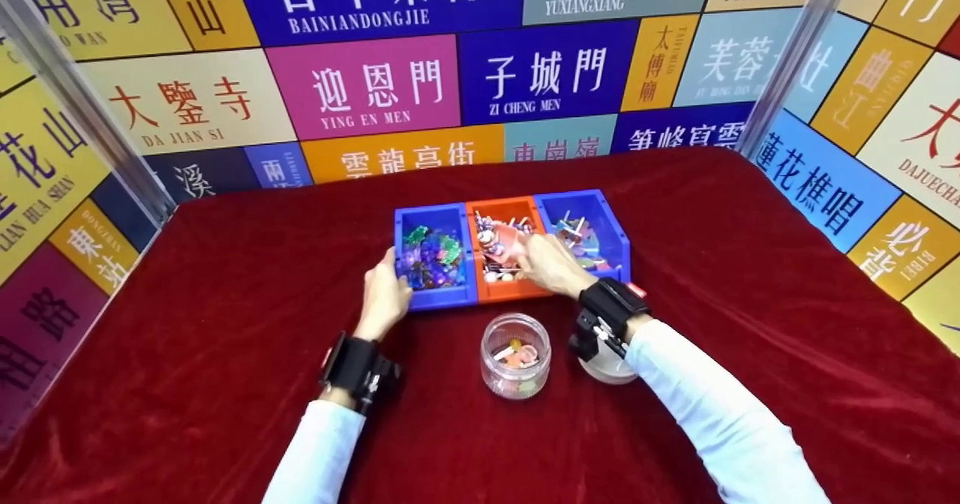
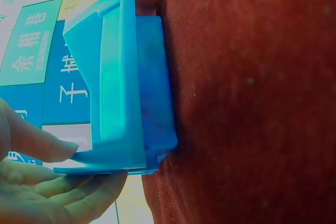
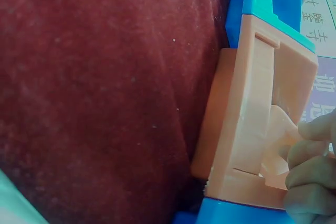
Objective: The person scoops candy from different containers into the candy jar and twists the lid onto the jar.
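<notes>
A row of three joined bins stands on the red cloth. My left hand (image 1: 386,294) grips the outer side wall of the left blue bin (image 1: 435,299), which holds shiny blue, purple and green pieces. In the left wrist view, the thumb (image 2: 44,142) lies on one face of that wall and the fingers on the other. Over the orange bin (image 1: 517,290), my right hand (image 1: 553,264) holds a translucent pinkish scoop (image 1: 510,240) with small pieces on it. Curled fingers (image 3: 312,174) show beside the scoop in the right wrist view; their hold on its handle is partly hidden.
A clear ribbed jar (image 1: 516,376) with some small pieces inside stands in front of the bins. Right of it, a clear round piece (image 1: 609,369) lies partly under my right wrist. The right blue bin (image 1: 619,241) holds more small pieces. A lettered panel wall (image 1: 375,88) rises behind the table.
</notes>
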{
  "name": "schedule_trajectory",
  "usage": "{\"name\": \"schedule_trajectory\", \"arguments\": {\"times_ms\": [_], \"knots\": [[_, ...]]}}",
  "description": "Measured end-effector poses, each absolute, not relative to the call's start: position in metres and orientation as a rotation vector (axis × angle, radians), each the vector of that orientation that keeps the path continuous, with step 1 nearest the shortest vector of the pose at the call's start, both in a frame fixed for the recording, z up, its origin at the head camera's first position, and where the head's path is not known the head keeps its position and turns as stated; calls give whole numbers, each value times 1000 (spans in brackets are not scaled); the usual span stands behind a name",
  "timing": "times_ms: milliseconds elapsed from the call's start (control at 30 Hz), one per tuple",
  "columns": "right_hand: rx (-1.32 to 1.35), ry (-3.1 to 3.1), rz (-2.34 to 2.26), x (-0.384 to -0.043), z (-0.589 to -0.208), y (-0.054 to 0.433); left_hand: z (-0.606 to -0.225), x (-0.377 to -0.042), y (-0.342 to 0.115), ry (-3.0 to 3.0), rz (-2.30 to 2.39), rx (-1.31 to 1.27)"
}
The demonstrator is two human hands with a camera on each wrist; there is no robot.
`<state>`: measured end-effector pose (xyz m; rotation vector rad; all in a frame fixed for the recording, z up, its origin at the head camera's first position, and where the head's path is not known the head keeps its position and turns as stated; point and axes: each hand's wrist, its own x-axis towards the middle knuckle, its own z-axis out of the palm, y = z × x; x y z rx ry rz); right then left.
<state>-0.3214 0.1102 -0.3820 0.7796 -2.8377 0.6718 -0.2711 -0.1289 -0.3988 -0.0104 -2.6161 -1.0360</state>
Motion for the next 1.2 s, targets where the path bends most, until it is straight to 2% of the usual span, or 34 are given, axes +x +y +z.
{"name": "schedule_trajectory", "arguments": {"times_ms": [267, 500, 767, 1200], "knots": [[540, -2894, 922, -320, -373, 108, -396, -272, -128, -2640, -1068, 21], [669, -2835, 756, -318, -382, 106, -396, -271, -129, -2629, -1065, 4], [774, -2735, 774, -316, -392, 114, -399, -270, -129, -2609, -1025, -26], [581, -2732, 1146, -312, -394, 115, -400, -271, -131, -2612, -1044, -27]]}}
